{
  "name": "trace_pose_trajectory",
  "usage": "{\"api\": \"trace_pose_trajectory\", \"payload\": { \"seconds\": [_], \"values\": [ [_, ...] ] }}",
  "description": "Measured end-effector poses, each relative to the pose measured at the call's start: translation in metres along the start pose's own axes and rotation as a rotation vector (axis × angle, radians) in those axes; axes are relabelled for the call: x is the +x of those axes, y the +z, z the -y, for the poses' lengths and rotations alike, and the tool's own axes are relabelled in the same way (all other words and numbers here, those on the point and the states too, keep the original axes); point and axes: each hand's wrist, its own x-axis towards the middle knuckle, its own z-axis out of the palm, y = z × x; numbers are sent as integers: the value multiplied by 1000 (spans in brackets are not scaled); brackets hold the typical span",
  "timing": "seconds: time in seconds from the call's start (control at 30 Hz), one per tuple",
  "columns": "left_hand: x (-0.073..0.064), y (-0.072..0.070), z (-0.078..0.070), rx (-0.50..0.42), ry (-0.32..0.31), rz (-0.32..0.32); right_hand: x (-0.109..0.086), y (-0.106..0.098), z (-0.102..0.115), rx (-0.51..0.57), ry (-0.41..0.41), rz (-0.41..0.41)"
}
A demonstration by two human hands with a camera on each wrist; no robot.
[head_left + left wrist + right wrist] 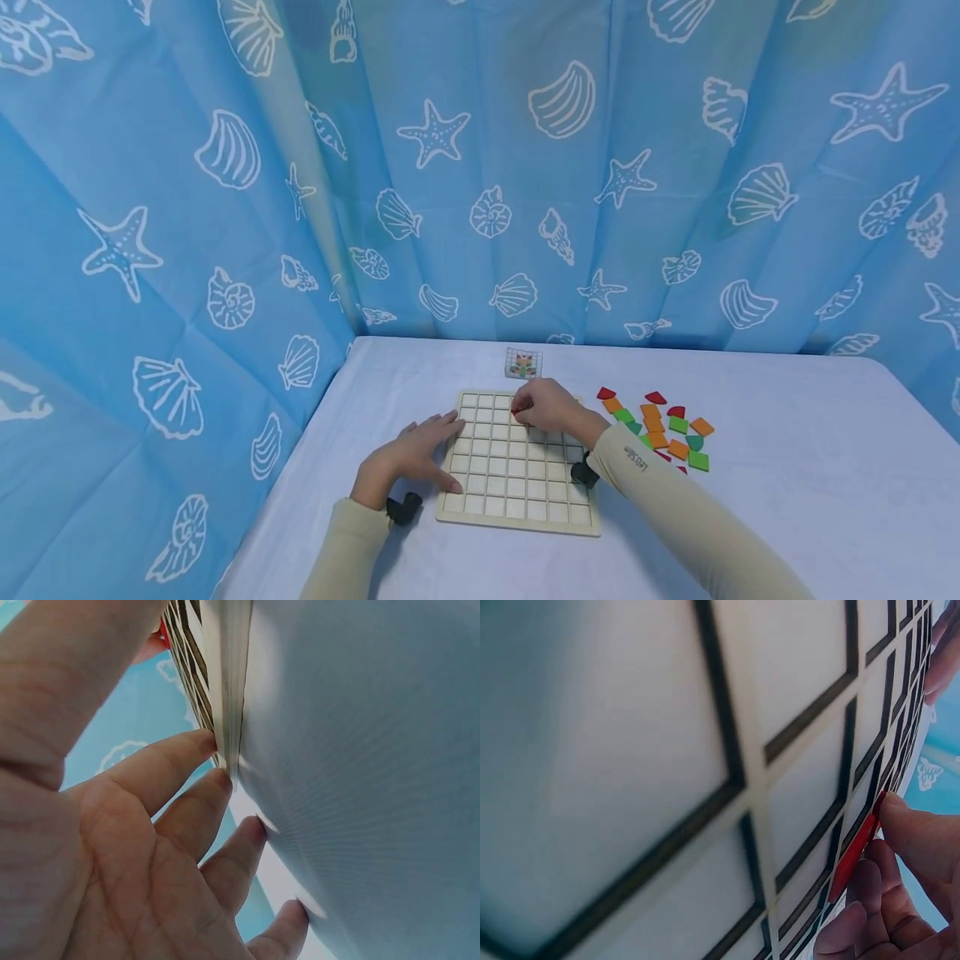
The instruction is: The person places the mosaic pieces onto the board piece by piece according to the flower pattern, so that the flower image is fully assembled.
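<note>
A pale wooden grid board (pixel 496 485) with white square cells lies on the table. My left hand (pixel 415 450) rests along its left edge, thumb on the near left corner and fingers spread; in the left wrist view two fingertips (pixel 220 778) touch the board's side. Over the far part of the grid, my right hand (pixel 546 406) pinches a red tile (pixel 853 859) between thumb and fingers. In the right wrist view the tile stands tilted, right at the grid's dividers.
Right of the board lie scattered orange, green and red tiles (pixel 654 419), some square, some rounded. Behind the board is a small patterned card (pixel 522 363) with a coloured picture on a grid. A blue shell-print curtain (pixel 480 167) hangs behind the white-covered table (pixel 810 450).
</note>
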Motion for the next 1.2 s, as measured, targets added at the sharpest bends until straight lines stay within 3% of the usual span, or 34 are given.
{"api": "trace_pose_trajectory", "payload": {
  "seconds": [0.83,1.2],
  "values": [
    [-1,0,0,3,23,0,2,-2,-1,-14,6,29],
    [-2,-2,-1,0,23,4,0,-7,-2,22,-9,-31]
  ]
}}
